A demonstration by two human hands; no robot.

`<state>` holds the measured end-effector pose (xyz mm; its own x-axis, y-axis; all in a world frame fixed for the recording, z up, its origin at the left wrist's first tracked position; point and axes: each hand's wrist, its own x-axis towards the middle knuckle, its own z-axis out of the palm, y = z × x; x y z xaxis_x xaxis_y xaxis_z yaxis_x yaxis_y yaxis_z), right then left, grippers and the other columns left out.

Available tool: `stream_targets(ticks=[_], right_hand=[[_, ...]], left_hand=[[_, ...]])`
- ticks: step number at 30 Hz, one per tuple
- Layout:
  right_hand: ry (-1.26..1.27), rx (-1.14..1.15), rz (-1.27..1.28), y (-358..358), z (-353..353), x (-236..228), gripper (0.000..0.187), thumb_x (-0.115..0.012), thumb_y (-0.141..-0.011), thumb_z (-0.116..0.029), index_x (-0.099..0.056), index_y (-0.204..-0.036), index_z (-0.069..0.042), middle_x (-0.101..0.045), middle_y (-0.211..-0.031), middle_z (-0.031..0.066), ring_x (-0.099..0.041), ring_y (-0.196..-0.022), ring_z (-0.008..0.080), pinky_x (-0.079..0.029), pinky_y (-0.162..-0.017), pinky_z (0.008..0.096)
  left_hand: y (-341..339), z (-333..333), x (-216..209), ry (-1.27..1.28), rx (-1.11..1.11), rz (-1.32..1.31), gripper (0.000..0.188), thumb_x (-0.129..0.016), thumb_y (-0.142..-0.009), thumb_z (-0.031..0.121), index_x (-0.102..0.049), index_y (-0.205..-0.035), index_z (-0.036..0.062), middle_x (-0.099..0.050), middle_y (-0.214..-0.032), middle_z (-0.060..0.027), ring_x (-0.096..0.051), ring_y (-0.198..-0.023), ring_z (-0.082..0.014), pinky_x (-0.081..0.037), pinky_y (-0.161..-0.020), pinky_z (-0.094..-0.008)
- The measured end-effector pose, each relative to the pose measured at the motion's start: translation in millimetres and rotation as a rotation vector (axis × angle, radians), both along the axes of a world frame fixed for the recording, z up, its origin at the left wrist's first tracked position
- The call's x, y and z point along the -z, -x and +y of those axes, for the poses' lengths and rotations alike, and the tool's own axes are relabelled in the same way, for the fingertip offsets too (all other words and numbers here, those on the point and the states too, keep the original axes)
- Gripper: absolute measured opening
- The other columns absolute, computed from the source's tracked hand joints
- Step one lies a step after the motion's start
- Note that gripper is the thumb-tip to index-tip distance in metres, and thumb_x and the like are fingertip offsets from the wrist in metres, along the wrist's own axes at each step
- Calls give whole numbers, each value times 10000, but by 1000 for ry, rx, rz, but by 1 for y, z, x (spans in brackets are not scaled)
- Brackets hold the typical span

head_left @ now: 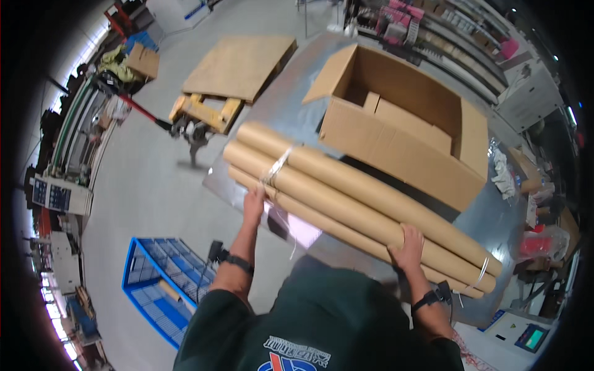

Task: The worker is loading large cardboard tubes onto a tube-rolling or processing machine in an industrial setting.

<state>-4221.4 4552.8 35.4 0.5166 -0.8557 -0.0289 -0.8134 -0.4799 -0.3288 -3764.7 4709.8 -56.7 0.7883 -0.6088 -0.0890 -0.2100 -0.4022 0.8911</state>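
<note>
Gripping the tubes with left hand and right hand, over the tabletop! Ties already on near both ends; not inside the open box just beside.

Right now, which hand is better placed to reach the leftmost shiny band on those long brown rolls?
Probably the left hand, near the shiny band; the right hand rests farther along the long brown rolls.
</note>
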Motion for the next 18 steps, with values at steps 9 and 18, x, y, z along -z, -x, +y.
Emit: stream_targets(ticks=[9, 18], right_hand=[[-5, -26, 69, -8, -1, 0, 764, -801, -595, -212, -462, -1269, -87, -470, -1244, 140, -414, -1183, 331, -302, -1043, 450], [37, 30, 59, -14, -20, 11, 753, -805, -611, -212, -466, -1271, -81, -490, -1269, 138, -431, -1195, 322, -300, -1050, 449]], left_hand=[[-46, -79, -154, 520, 32, 443, 138, -576, -874, 147, -544, -791, 41, -473, -618, -12, -461, -535, -109, -443, -561, -254], [-24, -153, -252, 642, 354, 301, 140, -600, -863, 79, -585, -979, 3, -565, -720, -32, -543, -632, -127, -471, -660, -275]])
